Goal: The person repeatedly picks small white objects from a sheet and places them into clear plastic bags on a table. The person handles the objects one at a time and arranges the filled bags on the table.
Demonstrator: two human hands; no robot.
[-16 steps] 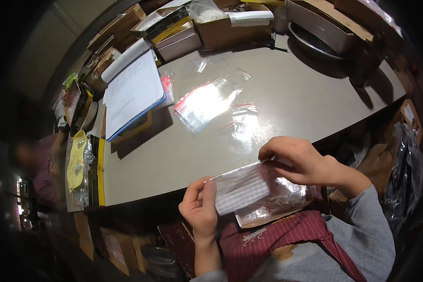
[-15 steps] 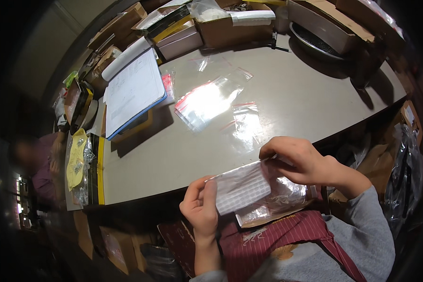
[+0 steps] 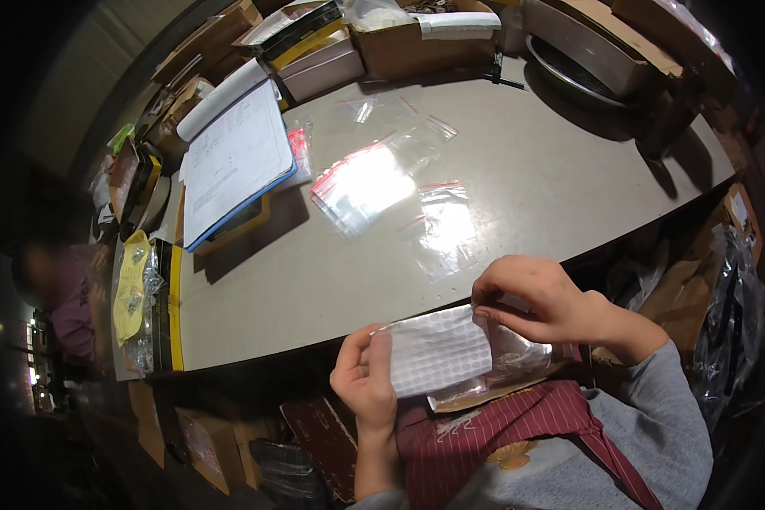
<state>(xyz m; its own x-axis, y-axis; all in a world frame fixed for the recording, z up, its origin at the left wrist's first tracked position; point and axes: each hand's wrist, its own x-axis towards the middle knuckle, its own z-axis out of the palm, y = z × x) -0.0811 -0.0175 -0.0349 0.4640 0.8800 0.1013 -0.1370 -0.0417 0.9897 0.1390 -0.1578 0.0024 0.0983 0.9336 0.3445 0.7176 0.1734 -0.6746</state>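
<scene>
A white sheet with rows of pale round dots (image 3: 438,353) is stretched between my hands, just off the table's near edge. My left hand (image 3: 365,378) grips its left edge, thumb lying on top. At the upper right corner, my right hand (image 3: 531,297) is pinched; fingers and thumb meet at the sheet's edge. Below the sheet, a box of clear plastic bags (image 3: 518,361) rests against the striped maroon apron (image 3: 493,425), partly covered by the sheet and my right hand.
Clear zip bags with red strips (image 3: 365,183) lie mid-table, with another small bag (image 3: 446,217) nearer. A blue clipboard (image 3: 240,153) with papers leans at the left. Boxes (image 3: 391,51) line the back beside a round dark tray (image 3: 569,72). Another person (image 3: 76,297) sits far left.
The sheet has turned flatter toward view, showing its dots more plainly. My right hand has shifted slightly down, still at the corner; my left hand keeps its hold.
</scene>
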